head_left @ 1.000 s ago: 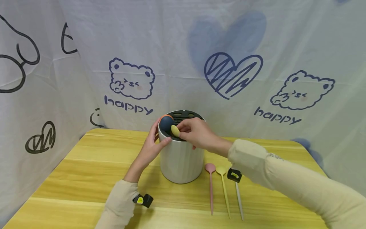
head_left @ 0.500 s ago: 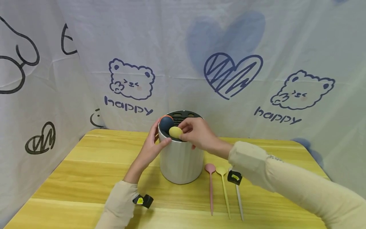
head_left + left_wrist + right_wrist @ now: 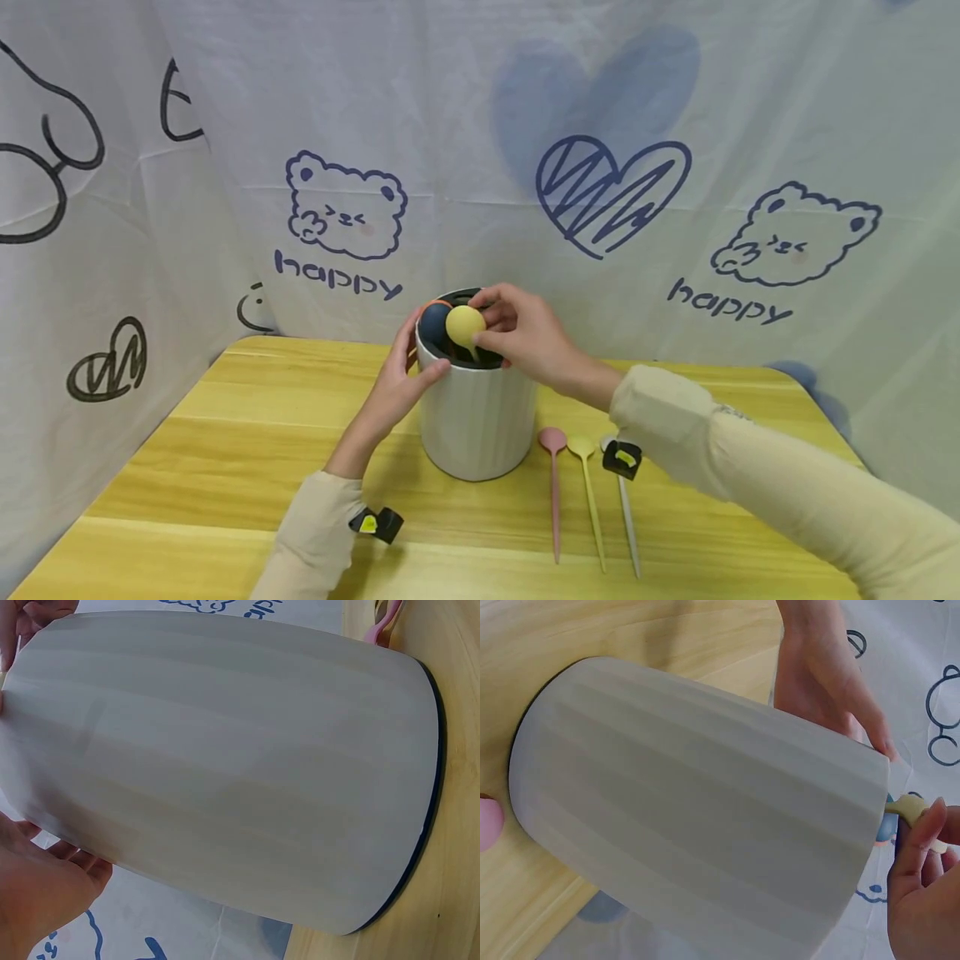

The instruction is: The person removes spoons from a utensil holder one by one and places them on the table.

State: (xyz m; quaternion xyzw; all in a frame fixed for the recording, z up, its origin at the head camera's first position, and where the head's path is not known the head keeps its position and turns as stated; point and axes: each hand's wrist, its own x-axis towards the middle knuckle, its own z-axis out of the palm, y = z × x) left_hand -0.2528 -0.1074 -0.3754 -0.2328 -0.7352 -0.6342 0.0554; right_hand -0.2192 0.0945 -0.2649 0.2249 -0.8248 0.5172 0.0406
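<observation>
A white ribbed utensil holder (image 3: 477,425) with a black slotted top stands upright on the table. My left hand (image 3: 397,379) grips its left side, thumb over the front rim and fingers round the back. Above the rim, my right hand (image 3: 536,337) pinches a yellow spoon (image 3: 466,322) between thumb and fingers near its head. The spoon's handle points down into the holder, where its lower end is hidden. Just left of it, a dark blue round-headed utensil (image 3: 435,323) with an orange edge sits in the holder. In the right wrist view, the yellow spoon (image 3: 906,805) shows at the rim.
Right of the holder, a pink spoon (image 3: 553,439), a second yellow spoon (image 3: 582,447) and a white spoon (image 3: 627,517) lie side by side on the wooden table (image 3: 225,467). A printed white cloth (image 3: 465,242) hangs behind the table's far edge.
The right hand has moved slightly up and right, and the yellow spoon's head has turned from edge-on to face the head camera. The left hand has stayed on the holder.
</observation>
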